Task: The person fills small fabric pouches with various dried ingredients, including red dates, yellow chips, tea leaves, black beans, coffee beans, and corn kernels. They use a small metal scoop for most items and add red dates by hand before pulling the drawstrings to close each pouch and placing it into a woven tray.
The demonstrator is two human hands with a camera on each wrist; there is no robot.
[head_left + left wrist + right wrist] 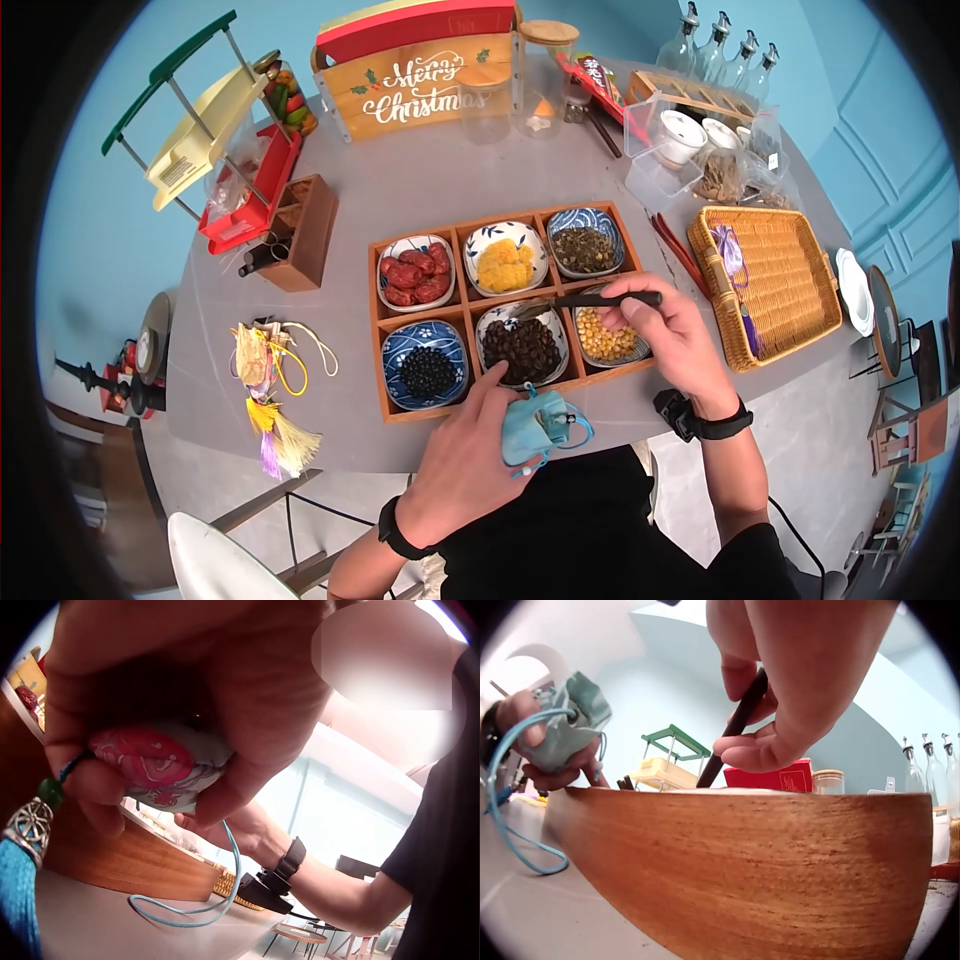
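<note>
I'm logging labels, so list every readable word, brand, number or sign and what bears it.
"Merry Christmas": on the wooden box.
Red packet: characters too small to read surely.
Cream tray: label too small to read.
Red panel, right wrist view: print too blurred to read.
I can read no other text.
</note>
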